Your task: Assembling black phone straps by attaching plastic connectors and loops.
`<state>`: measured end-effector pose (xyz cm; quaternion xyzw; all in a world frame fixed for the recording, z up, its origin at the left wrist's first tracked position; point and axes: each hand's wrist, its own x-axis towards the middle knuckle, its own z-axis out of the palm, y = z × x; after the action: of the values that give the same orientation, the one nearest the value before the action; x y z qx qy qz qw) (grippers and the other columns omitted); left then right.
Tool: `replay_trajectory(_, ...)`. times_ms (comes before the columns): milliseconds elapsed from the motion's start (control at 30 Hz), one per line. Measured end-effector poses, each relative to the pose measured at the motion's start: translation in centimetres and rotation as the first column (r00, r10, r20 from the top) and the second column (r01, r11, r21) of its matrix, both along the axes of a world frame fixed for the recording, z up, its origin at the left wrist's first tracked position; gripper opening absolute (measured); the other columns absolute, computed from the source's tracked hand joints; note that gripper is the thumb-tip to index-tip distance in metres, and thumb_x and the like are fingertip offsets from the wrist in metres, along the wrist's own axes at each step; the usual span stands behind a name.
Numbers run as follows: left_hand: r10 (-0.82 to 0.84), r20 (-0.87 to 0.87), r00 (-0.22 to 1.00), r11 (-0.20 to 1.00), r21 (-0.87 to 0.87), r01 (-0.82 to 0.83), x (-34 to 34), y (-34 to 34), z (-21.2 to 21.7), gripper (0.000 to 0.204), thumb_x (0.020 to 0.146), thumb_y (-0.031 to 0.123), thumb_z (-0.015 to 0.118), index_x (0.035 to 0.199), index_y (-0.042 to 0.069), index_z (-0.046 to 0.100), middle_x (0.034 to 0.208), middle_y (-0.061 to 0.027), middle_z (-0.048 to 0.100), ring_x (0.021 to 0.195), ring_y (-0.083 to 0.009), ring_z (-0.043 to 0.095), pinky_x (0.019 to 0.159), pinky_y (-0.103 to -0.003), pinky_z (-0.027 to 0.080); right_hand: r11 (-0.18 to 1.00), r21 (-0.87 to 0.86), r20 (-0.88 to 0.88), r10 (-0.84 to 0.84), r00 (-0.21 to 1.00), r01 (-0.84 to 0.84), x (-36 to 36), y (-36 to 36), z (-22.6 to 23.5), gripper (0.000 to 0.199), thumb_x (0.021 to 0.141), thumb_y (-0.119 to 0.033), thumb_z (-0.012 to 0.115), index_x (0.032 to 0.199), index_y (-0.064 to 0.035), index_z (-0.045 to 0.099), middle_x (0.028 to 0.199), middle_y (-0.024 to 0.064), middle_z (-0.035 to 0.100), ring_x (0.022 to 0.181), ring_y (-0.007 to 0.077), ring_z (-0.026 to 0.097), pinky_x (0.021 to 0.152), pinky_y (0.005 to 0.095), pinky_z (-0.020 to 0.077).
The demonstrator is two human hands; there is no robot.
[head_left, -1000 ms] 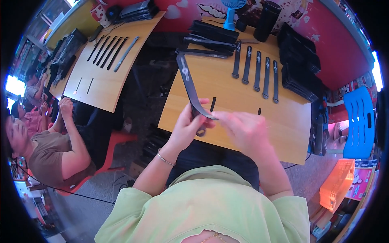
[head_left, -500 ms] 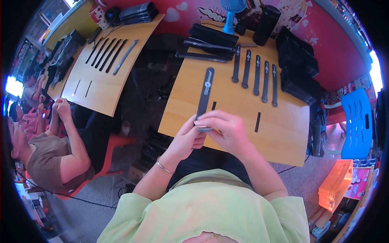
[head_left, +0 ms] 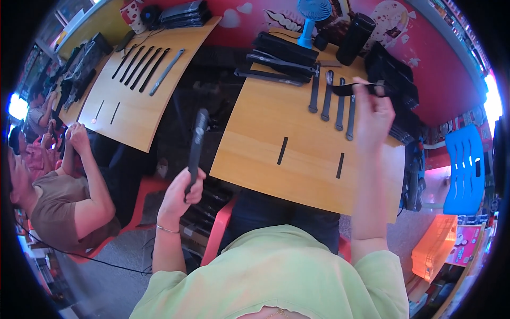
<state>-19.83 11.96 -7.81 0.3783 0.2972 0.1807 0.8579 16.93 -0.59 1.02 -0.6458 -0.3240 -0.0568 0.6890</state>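
Beyond the table's left edge, my left hand (head_left: 180,194) is closed round the lower end of a long dark grey strap (head_left: 197,139), which stands nearly upright with a pale mark on it. My right hand (head_left: 374,114) reaches over the far right of the table and pinches another dark strap (head_left: 344,90), bent and held crosswise. Under it lies a row of several grey straps (head_left: 314,90) side by side, partly hidden by the held strap and my right hand.
The wooden table (head_left: 249,154) bears two short dark strips or slits (head_left: 282,151). Stacks of dark straps (head_left: 281,56), a blue fan (head_left: 313,16) and a black cylinder (head_left: 356,40) stand at the back. A person (head_left: 74,196) works at another table on the left. An orange crate (head_left: 435,247) is at right.
My hands have parted. The left has carried its strap left, off the table; the right has gone far right and now grips a strap by the row.
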Motion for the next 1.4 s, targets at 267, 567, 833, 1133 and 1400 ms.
replay_trajectory(267, 0.304, 0.402, 0.864, 0.950, -0.198, -0.242, 4.6, -0.2, 0.0, 0.043, 0.096, 0.023, 0.036, 0.131, -0.002, 0.041, 0.087, -0.0057, 0.047, 0.060, -0.0097, 0.040, 0.052, -0.023, 0.035, 0.822, -0.465, 0.408, 0.527, 0.745, -0.328, -9.9, 3.7, -11.3, 0.023, 0.081, -0.008, 0.066, 0.103, -0.0138, 0.070, 0.089, 0.0051, 0.069, 0.072, 0.0167, 0.066, 0.059, 0.0299, 0.0518)
replay_trajectory(567, 0.303, 0.470, 0.829, 0.950, -0.218, -0.223, 4.7, 0.2, -0.7, 0.043, 0.096, 0.019, 0.043, 0.133, -0.002, 0.039, 0.094, -0.0061, 0.049, 0.071, -0.0115, 0.044, 0.064, -0.025, 0.040, 0.472, -0.881, 0.336, 0.655, 0.677, -0.020, -11.5, 5.5, -11.9, 0.039, 0.078, -0.008, 0.059, 0.115, -0.0165, 0.064, 0.123, 0.0085, 0.056, 0.080, 0.0241, 0.066, 0.066, 0.0364, 0.0541)
replay_trajectory(833, 0.210, 0.490, 0.846, 0.977, -0.088, -0.192, 6.5, -1.0, -0.1, 0.039, 0.101, 0.020, 0.038, 0.136, 0.003, 0.037, 0.107, -0.0089, 0.055, 0.094, -0.0251, 0.063, 0.085, -0.042, 0.052, 0.523, -0.847, 0.238, 0.533, 0.812, -0.094, -10.5, 7.2, -10.8, 0.031, 0.088, -0.015, 0.053, 0.117, -0.0132, 0.063, 0.116, 0.0095, 0.056, 0.080, 0.0277, 0.065, 0.068, 0.0382, 0.0532)
replay_trajectory(1133, 0.198, 0.386, 0.901, 0.977, -0.003, -0.214, 11.0, -4.1, 1.1, 0.041, 0.099, 0.019, 0.044, 0.138, 0.011, 0.033, 0.108, -0.0094, 0.056, 0.104, -0.0336, 0.061, 0.079, -0.042, 0.059, 0.731, -0.511, -0.036, 0.509, 0.860, -0.454, -10.1, -0.8, -5.6, 0.035, 0.091, -0.013, 0.053, 0.126, -0.0110, 0.057, 0.081, 0.0120, 0.063, 0.071, 0.0252, 0.064, 0.066, 0.0328, 0.0493)
replay_trajectory(1400, 0.184, 0.408, 0.894, 0.960, 0.120, -0.252, 14.7, -6.2, 1.8, 0.034, 0.090, 0.001, 0.057, 0.122, 0.000, 0.047, 0.103, -0.0086, 0.058, 0.104, -0.0293, 0.062, 0.084, -0.042, 0.058, 0.812, -0.470, 0.132, 0.451, 0.883, -0.345, -11.3, -5.0, -4.7, 0.044, 0.083, -0.003, 0.063, 0.125, -0.0134, 0.056, 0.075, 0.0075, 0.066, 0.066, 0.0225, 0.066, 0.058, 0.0318, 0.0501)
